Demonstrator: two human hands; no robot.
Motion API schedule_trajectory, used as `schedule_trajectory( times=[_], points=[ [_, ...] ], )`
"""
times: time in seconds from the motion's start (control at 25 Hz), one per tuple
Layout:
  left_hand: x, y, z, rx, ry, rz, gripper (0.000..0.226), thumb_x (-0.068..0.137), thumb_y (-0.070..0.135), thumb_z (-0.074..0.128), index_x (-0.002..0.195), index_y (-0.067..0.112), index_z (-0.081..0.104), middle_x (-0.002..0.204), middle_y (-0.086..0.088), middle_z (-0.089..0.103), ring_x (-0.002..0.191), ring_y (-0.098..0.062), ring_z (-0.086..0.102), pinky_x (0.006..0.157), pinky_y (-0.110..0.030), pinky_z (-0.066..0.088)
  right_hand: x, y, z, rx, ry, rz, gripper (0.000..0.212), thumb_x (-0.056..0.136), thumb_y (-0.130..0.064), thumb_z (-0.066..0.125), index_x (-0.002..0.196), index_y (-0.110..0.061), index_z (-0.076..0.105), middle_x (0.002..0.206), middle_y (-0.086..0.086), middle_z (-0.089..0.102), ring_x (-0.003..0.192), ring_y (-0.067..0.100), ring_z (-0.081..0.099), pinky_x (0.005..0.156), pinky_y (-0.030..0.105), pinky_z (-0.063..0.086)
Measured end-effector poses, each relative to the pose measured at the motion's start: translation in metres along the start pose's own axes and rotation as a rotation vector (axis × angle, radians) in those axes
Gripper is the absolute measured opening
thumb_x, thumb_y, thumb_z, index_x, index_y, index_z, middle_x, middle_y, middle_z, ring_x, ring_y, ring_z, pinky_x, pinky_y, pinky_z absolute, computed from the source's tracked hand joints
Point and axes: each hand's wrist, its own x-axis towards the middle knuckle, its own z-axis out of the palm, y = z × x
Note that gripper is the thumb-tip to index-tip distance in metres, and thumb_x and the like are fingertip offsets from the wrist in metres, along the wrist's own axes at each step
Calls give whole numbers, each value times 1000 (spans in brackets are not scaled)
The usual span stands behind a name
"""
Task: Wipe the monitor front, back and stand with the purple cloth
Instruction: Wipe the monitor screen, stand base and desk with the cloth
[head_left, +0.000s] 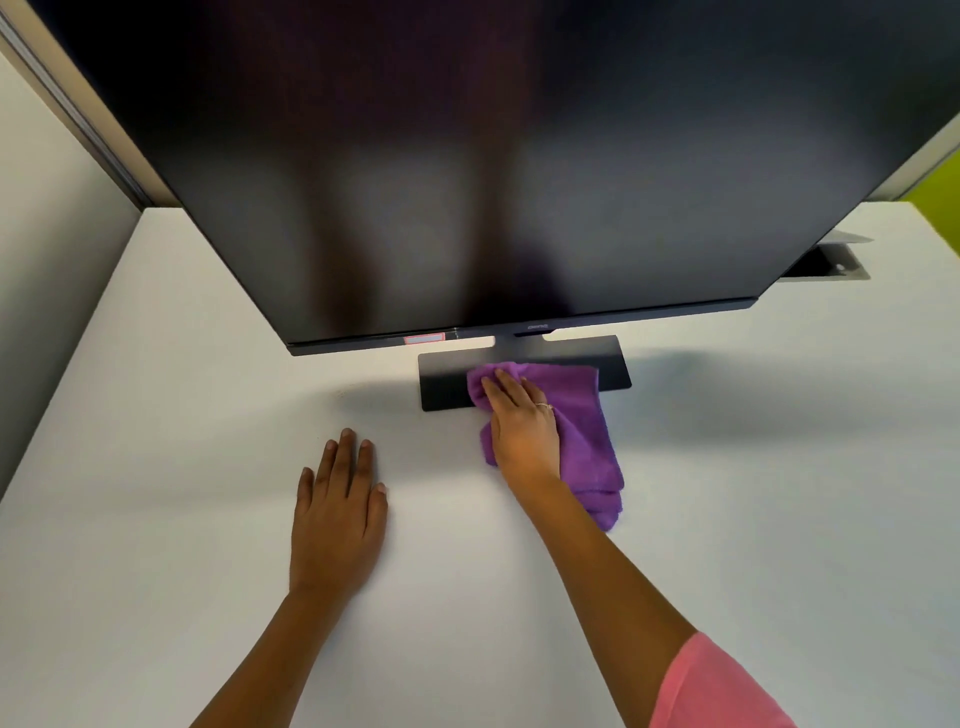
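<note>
A large dark monitor (467, 156) fills the upper part of the view, its screen off and facing me. Below it the flat black stand base (441, 387) lies on the white desk (208, 364). The purple cloth (587, 431) is draped over the middle of the base and trails toward me onto the desk. My right hand (522, 426) presses flat on the cloth, with straight fingers over the base's front edge. My left hand (337, 509) rests palm down on the desk, fingers straight, left of the stand and apart from it.
A grey partition wall (62, 208) runs along the left side of the desk. A dark cable opening with a metal rim (831, 262) sits in the desk at the back right, behind the monitor's corner. A green surface (940, 182) shows at the far right.
</note>
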Motion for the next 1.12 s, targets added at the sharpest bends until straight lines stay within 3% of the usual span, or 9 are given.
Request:
schedule_trajectory(
  times=[0.2, 0.32, 0.4, 0.52, 0.68, 0.76, 0.92, 1.0, 1.12],
  points=[
    [-1, -1, 1, 1, -9, 6, 60, 96, 38, 17, 147, 11, 32, 156, -9, 23, 144, -29, 22, 113, -50, 22, -2, 0, -31, 548, 425, 579, 45, 99, -7, 37, 143, -14, 33, 131, 7, 51, 122, 25, 47, 109, 35, 32],
    [0, 1, 0, 7, -13, 12, 60, 96, 37, 17, 146, 9, 34, 155, -11, 26, 142, -31, 25, 111, -51, 25, 13, -13, -43, 984, 650, 629, 23, 100, -23, 40, 107, -17, 61, 88, -5, 57, 88, 12, 55, 86, 24, 46],
    [0, 2, -2, 5, -15, 10, 60, 96, 36, 18, 144, 7, 37, 153, -13, 29, 140, -33, 28, 109, -53, 28, 20, -24, -46, 878, 592, 595, 22, 100, -23, 39, 105, -16, 60, 87, -4, 55, 86, 13, 52, 86, 27, 44],
    [0, 2, -1, 15, -17, 16, 59, 95, 35, 19, 142, 6, 40, 152, -15, 32, 139, -34, 31, 107, -54, 30, 22, -28, -34, 682, 409, 528, 41, 98, -8, 41, 139, -9, 39, 120, 6, 54, 112, 19, 52, 100, 29, 41],
    [1, 1, -2, 14, -21, 20, 58, 94, 33, 21, 141, 4, 42, 150, -17, 34, 137, -36, 34, 104, -55, 33, 6, -34, -19, 304, 127, 79, 49, 95, -4, 45, 142, -13, 35, 141, 8, 43, 126, 30, 43, 109, 37, 31],
    [1, 1, -2, 12, -20, 19, 58, 94, 33, 22, 141, 5, 42, 151, -16, 34, 137, -35, 34, 105, -55, 33, -4, -29, -19, 133, 87, -6, 57, 92, -3, 50, 144, -13, 30, 145, 8, 37, 125, 34, 40, 107, 39, 33],
    [0, 0, 0, -7, -17, 12, 58, 95, 34, 20, 144, 8, 38, 153, -13, 30, 140, -32, 30, 108, -53, 29, 3, 25, -27, -80, 322, 173, 73, 65, 6, 73, 133, -3, 47, 127, 17, 54, 98, 44, 54, 80, 41, 50],
    [1, -1, 0, -11, -12, 15, 58, 95, 34, 21, 143, 7, 38, 153, -13, 31, 139, -33, 31, 108, -53, 29, 13, 54, -31, -43, 307, 347, 72, 76, -2, 70, 140, -6, 37, 132, 17, 50, 109, 42, 52, 90, 43, 48],
    [1, -1, 0, -11, -17, 17, 58, 95, 34, 21, 143, 7, 39, 152, -14, 32, 139, -33, 32, 108, -54, 30, 32, 60, -31, 238, 283, 536, 54, 95, -11, 45, 144, -6, 24, 136, 20, 47, 121, 38, 48, 100, 43, 43]
  ],
)
